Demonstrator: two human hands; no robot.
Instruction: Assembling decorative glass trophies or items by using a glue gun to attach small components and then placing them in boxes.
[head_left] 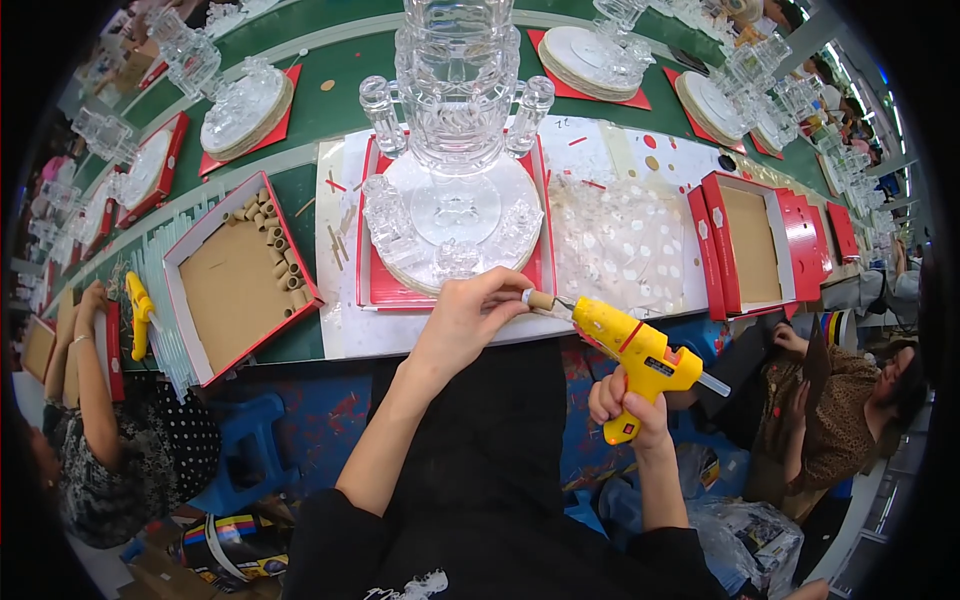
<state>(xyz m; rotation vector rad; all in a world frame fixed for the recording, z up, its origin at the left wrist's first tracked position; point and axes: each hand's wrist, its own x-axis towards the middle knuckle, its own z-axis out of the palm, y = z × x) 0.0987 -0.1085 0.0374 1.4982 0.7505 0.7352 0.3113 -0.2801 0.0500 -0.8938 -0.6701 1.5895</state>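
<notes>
Between its thumb and fingers my left hand [475, 308] pinches a short brown cardboard tube [541, 299] with a whitish end. My right hand [630, 405] is wrapped round the handle of a yellow hot glue gun [640, 350], and a clear glue stick [714, 384] pokes out of its back. The gun's metal nozzle is at the tube's right end. Just beyond my hands, a round white base [455, 207] lies in a red box lid [378, 290]. A tall clear plastic figure [455, 90] stands on it, with smaller clear pieces around it.
At the left, an open red-rimmed box [225, 270] holds several cardboard tubes [283, 262] beside many clear glue sticks [170, 290]. Another yellow glue gun [139, 315] lies by a co-worker's arm [92, 350]. Red boxes [750, 245] stand at the right, near another seated person [850, 410].
</notes>
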